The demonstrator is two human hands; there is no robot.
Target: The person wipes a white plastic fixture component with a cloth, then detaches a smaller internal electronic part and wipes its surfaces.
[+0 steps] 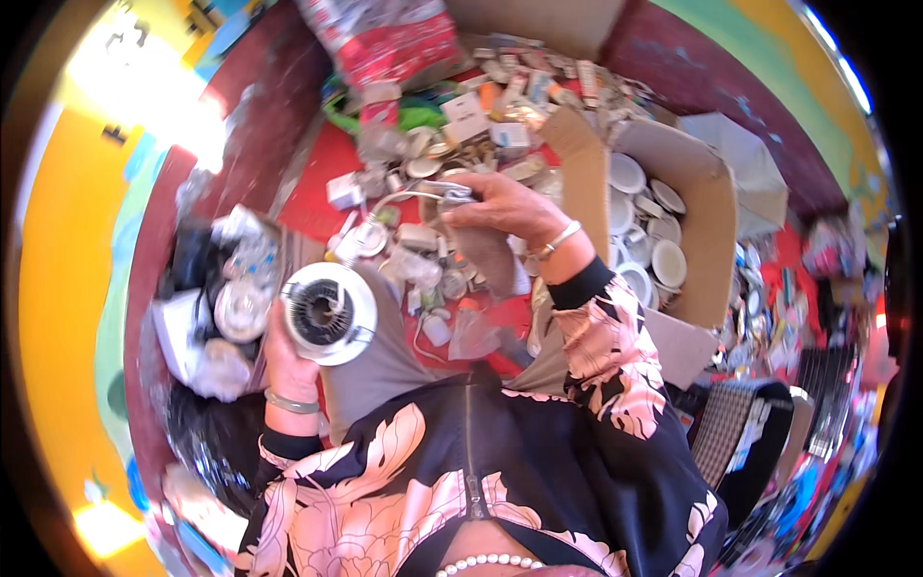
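My left hand (pixel 285 348) grips a round recessed downlight (pixel 360 308) by its side, above my left leg. The light has a white rim and a dark finned back that faces up. In front of my chest, my right hand (pixel 510 207) is closed on a brownish-grey cloth (pixel 486 255) that hangs below the fingers. A white cable (pixel 399 194) with a small silvery end also reaches those fingertips. It curves down to the left toward a white round piece (pixel 369 238); where it ends is unclear.
An open cardboard box (pixel 707 192) at the right holds several white round lights (pixel 668 263). Small boxes and loose parts cover the red floor sheet (pixel 332 183) ahead. A red-and-white bag (pixel 385 43) stands at the back. Bagged items (pixel 240 310) lie at the left.
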